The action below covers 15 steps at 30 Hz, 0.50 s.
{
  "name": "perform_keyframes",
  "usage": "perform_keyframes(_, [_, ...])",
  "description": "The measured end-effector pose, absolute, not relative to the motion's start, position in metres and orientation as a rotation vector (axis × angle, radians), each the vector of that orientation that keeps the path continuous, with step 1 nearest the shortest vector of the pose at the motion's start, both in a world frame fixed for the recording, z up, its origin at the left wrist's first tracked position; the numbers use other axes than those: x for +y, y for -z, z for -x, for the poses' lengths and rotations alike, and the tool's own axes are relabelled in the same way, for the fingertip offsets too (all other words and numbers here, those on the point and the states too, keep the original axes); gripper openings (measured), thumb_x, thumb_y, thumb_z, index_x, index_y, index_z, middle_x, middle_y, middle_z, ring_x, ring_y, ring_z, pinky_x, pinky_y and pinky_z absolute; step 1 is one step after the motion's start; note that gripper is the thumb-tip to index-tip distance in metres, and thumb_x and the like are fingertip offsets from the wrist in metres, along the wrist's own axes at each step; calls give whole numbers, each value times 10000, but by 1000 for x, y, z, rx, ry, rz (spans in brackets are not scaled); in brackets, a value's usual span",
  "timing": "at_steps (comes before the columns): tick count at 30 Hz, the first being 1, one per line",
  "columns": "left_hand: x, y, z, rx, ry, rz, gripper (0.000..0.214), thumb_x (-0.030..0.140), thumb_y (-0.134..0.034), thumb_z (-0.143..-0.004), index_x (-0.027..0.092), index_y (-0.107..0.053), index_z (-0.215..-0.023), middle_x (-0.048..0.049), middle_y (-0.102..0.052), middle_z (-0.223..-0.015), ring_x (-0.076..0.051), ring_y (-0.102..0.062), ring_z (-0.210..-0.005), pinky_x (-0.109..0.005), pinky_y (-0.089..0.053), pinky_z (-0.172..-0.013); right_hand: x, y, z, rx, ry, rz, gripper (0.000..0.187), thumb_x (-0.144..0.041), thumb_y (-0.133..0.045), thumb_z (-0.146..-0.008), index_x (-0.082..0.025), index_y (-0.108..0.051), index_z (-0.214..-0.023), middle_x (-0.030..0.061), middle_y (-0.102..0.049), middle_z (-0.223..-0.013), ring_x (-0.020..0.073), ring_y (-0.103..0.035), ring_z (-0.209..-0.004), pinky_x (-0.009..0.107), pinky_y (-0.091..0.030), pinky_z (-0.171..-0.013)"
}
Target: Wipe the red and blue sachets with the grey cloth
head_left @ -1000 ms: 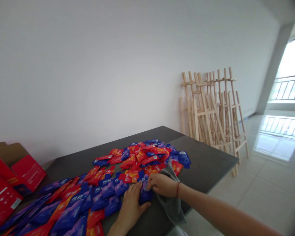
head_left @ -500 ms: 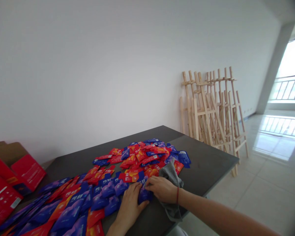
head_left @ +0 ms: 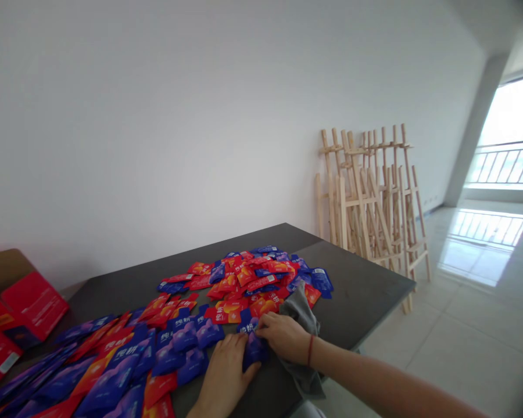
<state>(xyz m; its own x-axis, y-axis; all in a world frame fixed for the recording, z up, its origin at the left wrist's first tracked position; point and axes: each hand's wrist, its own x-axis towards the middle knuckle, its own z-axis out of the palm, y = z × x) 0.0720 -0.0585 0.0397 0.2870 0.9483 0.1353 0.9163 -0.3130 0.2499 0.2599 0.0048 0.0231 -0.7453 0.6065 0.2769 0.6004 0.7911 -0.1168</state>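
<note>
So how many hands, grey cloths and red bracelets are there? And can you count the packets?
Hands: 2, the left hand and the right hand
Grey cloth: 1
Red bracelet: 1
Total: 4
Red and blue packets: too many and too overlapped to count.

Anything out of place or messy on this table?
The red and blue sachets lie in a loose, overlapping heap across the dark table, not in rows. A grey cloth hangs over the near edge under the right hand. Both hands, left hand too, rest on a blue sachet. Nothing looks damaged.
</note>
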Motion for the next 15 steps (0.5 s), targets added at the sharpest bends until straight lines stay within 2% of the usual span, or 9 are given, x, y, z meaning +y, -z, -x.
perform_keyframes(4, [-63, -35, -74, 1809, -295, -2447, 405, 228, -565, -839, 128, -577, -1231, -152, -630, -1257, -269, -571, -1187, -409, -421, -1035, 9, -25, -239, -2645, 62, 1167, 188, -153, -505, -904, -141, -688, -949, 106, -622, -1005, 229, -567, -941, 309, -496, -775])
perform_keyframes(7, [-68, -28, -73, 1812, -252, -2526, 389, 178, -500, -872, 168, -569, -1255, -135, -600, -1324, -261, -560, -1219, -421, -433, -1040, 14, -27, -228, -2599, 71, 1246, 189, -148, -498, -910, -134, -680, -959, 123, -614, -1020, 232, -567, -951, 308, -500, -762])
perform_keyframes(9, [-71, -23, -73, 1818, -232, -2604, 373, 142, -462, -883, 191, -588, -1231, -118, -624, -1292, -261, -594, -1171, -421, -479, -991, 17, -29, -223, -2595, 69, 1247, 199, -140, -487, -911, -133, -677, -968, 125, -612, -1029, 234, -569, -952, 311, -502, -758])
perform_keyframes(12, [-74, -18, -72, 1746, -222, -2759, 386, 65, -443, -861, 217, -620, -1167, -86, -669, -1201, -253, -631, -1098, -398, -522, -929, 20, -30, -222, -2669, 70, 1131, 195, -145, -499, -899, -134, -677, -976, 121, -614, -1031, 225, -574, -936, 307, -501, -756])
perform_keyframes(15, [-74, -16, -71, 1664, -232, -2856, 415, 14, -443, -835, 237, -623, -1135, -61, -683, -1142, -240, -647, -1045, -368, -544, -874, 17, -29, -233, -2748, 6, 861, 244, -156, -515, -887, -164, -666, -1079, 95, -617, -1112, 214, -568, -985, 309, -488, -819])
